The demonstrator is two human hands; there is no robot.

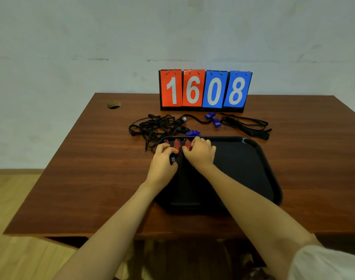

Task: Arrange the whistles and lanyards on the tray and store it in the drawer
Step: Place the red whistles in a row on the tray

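Observation:
A black tray [243, 166] lies on the wooden table. Three red whistles stand in a row at its far left corner: one [166, 141] at the left, one [177, 145] in the middle, one [187, 144] at the right. My left hand [163, 158] pinches the middle red whistle. My right hand [199, 153] grips the right red whistle. Behind the tray lie three blue whistles [192, 132] [210, 115] [216, 122], a tangled heap of black lanyards [152, 126] at the left and a neater bundle of lanyards [247, 124] at the right.
A flip scoreboard [205, 89] reading 1608 stands at the table's back edge against the wall. A round cable hole [114, 105] is in the table's far left. The table's front edge [132, 235] is near me, with wooden floor to the left.

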